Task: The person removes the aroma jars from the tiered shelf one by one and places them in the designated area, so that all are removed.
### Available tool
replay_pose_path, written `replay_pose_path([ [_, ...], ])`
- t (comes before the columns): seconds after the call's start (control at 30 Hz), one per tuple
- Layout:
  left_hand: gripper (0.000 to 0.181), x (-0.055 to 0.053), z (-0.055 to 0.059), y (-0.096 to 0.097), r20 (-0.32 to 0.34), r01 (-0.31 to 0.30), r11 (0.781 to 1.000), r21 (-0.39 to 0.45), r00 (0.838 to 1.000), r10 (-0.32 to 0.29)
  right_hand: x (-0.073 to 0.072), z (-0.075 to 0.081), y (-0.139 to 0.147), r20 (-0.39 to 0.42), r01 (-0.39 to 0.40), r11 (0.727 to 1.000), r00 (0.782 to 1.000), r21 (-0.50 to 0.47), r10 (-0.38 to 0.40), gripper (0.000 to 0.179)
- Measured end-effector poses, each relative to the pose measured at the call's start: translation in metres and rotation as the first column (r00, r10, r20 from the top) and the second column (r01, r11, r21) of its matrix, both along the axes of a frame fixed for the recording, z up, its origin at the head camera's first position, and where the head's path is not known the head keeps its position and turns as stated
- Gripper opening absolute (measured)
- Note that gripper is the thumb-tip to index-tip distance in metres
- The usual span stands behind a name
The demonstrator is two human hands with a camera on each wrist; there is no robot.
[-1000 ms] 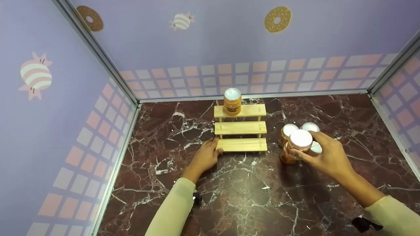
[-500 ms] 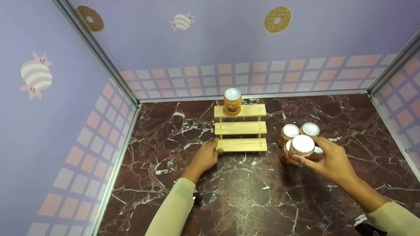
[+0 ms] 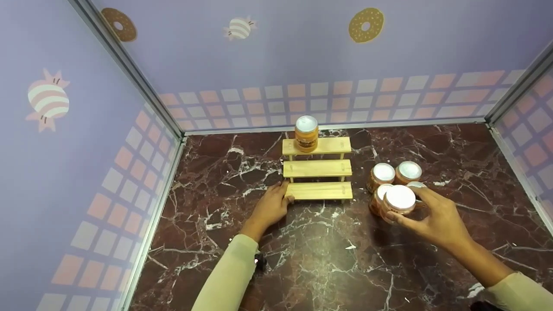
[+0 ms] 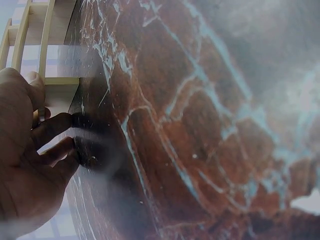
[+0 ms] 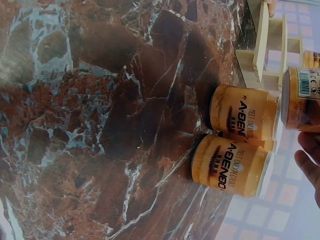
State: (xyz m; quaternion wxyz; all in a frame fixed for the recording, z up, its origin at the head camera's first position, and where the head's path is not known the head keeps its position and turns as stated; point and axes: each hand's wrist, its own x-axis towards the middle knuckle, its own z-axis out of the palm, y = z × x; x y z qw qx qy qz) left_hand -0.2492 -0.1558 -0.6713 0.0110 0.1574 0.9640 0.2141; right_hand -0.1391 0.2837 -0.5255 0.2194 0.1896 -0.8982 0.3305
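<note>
A wooden three-step display rack stands on the dark marbled table. My left hand pinches the left end of its lowest step; in the left wrist view the thumb and a finger lie on either side of the board, the other fingertips at the table. My right hand grips a white-lidded orange jar by its sides. The right wrist view shows this labelled jar raised above the tops of the standing jars. One similar jar stands on the rack's top step, left of its middle.
Several matching jars stand grouped to the right of the rack, partly hidden by the held jar and right hand. A purple back wall rises behind, with a left wall and a right wall at the sides.
My right hand has brought the held jar a little nearer to me and to the right, uncovering more of the jars behind it. The left hand and rack have stayed in place.
</note>
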Motion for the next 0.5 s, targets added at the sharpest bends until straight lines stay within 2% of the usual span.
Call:
replay_pose_path([
  [0.2, 0.072, 0.001, 0.001, 0.0, 0.007, -0.008, 1.0, -0.004, 1.0, 0.008, 0.004, -0.004, 0.001, -0.008, -0.022, 1.0, 1.0, -0.01, 0.022, 0.072],
  [0.5, 0.071, 0.001, 0.003, 0.002, 0.005, -0.009, 1.0, 0.022, 1.0, 0.009, 0.011, -0.016, 0.0, -0.014, -0.01, 1.0, 1.0, 0.022, 0.01, 0.077],
])
